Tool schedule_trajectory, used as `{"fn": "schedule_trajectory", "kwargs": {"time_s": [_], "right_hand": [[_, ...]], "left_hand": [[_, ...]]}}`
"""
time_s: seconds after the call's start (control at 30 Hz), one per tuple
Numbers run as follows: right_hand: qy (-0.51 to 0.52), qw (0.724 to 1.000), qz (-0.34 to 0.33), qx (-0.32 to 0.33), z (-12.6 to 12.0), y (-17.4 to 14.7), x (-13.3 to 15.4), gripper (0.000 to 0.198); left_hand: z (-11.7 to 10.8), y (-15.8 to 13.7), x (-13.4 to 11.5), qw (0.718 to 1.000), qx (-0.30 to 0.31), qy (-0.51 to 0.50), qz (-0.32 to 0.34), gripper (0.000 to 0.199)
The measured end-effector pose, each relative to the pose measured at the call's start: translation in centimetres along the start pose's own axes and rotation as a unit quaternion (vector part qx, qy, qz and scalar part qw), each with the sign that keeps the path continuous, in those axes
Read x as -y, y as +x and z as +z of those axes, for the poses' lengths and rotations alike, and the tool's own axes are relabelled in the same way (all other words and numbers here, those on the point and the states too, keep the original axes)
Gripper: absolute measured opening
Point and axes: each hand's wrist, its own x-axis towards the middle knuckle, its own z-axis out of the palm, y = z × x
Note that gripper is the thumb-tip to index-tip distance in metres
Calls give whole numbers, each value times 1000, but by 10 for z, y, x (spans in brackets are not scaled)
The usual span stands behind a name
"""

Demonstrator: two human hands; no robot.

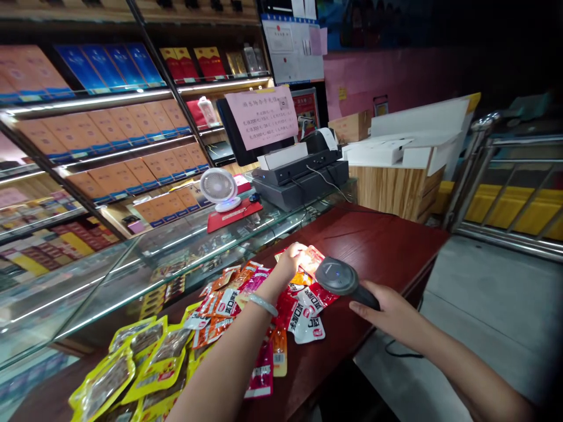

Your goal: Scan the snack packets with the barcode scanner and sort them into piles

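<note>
My right hand (382, 302) is wrapped round the handle of a dark barcode scanner (336, 275). Its head points left, and bright light falls on a red snack packet (313, 259) pinched in my left hand (295, 258). A pale bangle (264, 305) circles my left wrist. Under and around my left forearm lies a loose heap of red, orange and white snack packets (226, 302). Yellow-edged packets with clear windows (158, 357) are piled nearer to me on the left. Part of the heap is hidden behind my left arm.
The dark red table (378, 234) adjoins a glass display counter (132, 275). On the glass stand a small white fan (219, 190) and a cash register with printer (299, 170). Boxed goods fill the shelves (109, 135) behind. A metal railing (505, 193) is at the right.
</note>
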Motion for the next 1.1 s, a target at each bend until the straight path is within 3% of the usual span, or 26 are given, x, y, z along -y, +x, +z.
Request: {"fn": "schedule_trajectory", "kwargs": {"time_s": [0.1,0.4,0.53,0.67,0.83,0.9,0.97,1.03,1.1], "right_hand": [[-5,1000,-5,10,5,0,5,38],[-9,998,-23,55,13,-6,2,40],[-6,998,-21,56,13,-7,-9,46],[3,1000,8,27,8,-6,-20,43],[4,1000,22,-6,-7,-2,-34,40],[-2,999,28,-22,-13,-1,-40,40],[-17,998,43,-41,-18,-1,-46,41],[-32,996,59,-57,-23,-2,-50,41],[-41,995,69,-63,-26,-4,-53,41]], "left_hand": [[-10,-10,-4,1000,-6,16,16,17],[-39,-25,2,995,9,-57,-76,20],[-51,-27,-2,988,-15,-92,-125,15],[-37,-12,-7,969,-9,-181,-168,17],[13,30,-2,950,-27,-244,-191,19],[32,48,-1,965,-20,-210,-157,25],[44,62,-2,990,-34,-96,-93,32],[45,71,-5,997,-64,27,-40,34],[34,72,-9,993,-78,88,-26,29]]}}
